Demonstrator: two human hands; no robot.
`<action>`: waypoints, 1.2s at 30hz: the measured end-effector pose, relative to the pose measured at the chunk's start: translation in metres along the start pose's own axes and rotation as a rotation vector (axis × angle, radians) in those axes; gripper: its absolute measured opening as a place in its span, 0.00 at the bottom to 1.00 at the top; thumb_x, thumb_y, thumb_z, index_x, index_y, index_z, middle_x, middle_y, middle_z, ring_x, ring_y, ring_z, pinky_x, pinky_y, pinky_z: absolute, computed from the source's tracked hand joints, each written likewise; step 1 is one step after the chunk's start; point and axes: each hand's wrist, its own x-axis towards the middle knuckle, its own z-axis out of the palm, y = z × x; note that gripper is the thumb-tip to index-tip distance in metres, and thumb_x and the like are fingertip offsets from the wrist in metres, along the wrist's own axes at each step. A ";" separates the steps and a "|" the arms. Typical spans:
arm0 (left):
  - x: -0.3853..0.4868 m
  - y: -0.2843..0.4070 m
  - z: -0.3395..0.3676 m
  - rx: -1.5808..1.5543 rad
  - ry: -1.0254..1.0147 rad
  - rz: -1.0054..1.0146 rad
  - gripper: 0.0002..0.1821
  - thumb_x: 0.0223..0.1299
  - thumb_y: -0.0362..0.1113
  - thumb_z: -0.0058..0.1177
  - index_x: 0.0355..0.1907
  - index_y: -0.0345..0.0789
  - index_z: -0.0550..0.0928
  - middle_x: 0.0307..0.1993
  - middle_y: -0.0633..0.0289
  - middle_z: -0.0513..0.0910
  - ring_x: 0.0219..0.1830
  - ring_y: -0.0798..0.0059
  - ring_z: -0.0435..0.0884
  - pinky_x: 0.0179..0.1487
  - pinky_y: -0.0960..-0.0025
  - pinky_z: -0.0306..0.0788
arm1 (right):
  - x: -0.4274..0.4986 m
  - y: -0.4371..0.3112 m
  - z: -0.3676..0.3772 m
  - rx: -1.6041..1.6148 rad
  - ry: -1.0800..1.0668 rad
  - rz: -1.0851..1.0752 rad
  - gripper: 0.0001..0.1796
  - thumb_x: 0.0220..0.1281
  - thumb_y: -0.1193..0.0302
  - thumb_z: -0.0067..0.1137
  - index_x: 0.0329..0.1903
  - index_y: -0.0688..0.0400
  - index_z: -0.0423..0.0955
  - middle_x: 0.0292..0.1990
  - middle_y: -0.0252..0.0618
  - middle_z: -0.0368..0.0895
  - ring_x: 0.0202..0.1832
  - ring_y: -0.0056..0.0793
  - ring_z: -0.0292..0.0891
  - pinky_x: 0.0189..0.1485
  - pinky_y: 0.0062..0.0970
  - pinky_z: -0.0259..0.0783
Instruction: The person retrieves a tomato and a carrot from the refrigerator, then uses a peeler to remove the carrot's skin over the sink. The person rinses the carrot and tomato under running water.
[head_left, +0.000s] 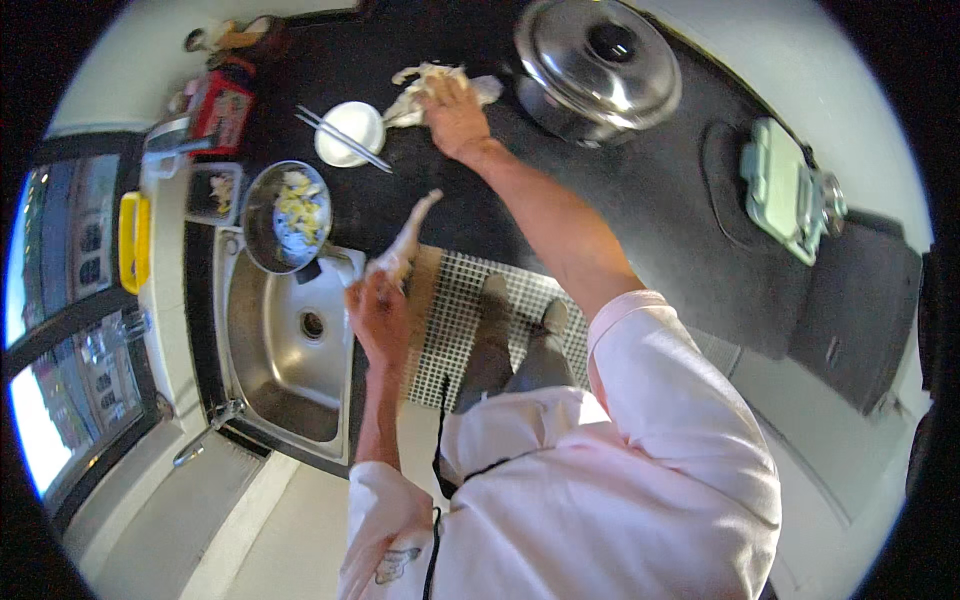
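My right hand (457, 120) presses flat, fingers spread, on a crumpled off-white cloth (409, 105) on the dark countertop (465, 195). Beside the sink's right edge, my left hand (379, 315) is closed around a long, pale, tapered thing (405, 240). Its thin end points away from me; blur hides what it is. Left of the cloth sits a white bowl (351, 127) with a pair of chopsticks (345, 140) laid across it. A metal pan (251, 225) holding chopped yellow and white food (300, 210) stands at the sink's far edge.
A stainless steel sink (292, 375) with a faucet (217, 420) lies at left. Beyond it are a clear container (214, 193) with scraps and a red box (225, 109). A large lidded pot (600, 67) stands at the back, and a pale green lidded container (780, 187) at right.
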 end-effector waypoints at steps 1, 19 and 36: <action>0.010 0.002 0.004 0.025 -0.003 0.045 0.17 0.61 0.28 0.60 0.54 0.34 0.82 0.47 0.51 0.74 0.43 0.61 0.80 0.42 0.66 0.77 | -0.026 0.001 -0.012 0.011 -0.048 -0.027 0.26 0.67 0.73 0.54 0.67 0.49 0.72 0.74 0.48 0.61 0.77 0.50 0.52 0.78 0.52 0.51; -0.018 -0.002 -0.026 0.034 0.062 0.194 0.18 0.57 0.26 0.62 0.52 0.37 0.84 0.47 0.54 0.77 0.41 0.62 0.80 0.39 0.67 0.78 | -0.348 0.128 -0.144 -0.143 0.390 0.675 0.27 0.56 0.80 0.54 0.62 0.58 0.74 0.70 0.57 0.64 0.74 0.59 0.56 0.76 0.56 0.50; -0.092 -0.021 -0.096 -0.003 0.315 -0.045 0.17 0.61 0.22 0.59 0.54 0.32 0.83 0.47 0.57 0.77 0.40 0.75 0.79 0.37 0.74 0.77 | -0.073 -0.174 0.045 0.326 -0.320 -0.486 0.21 0.58 0.76 0.57 0.55 0.49 0.81 0.71 0.36 0.67 0.77 0.37 0.53 0.78 0.51 0.47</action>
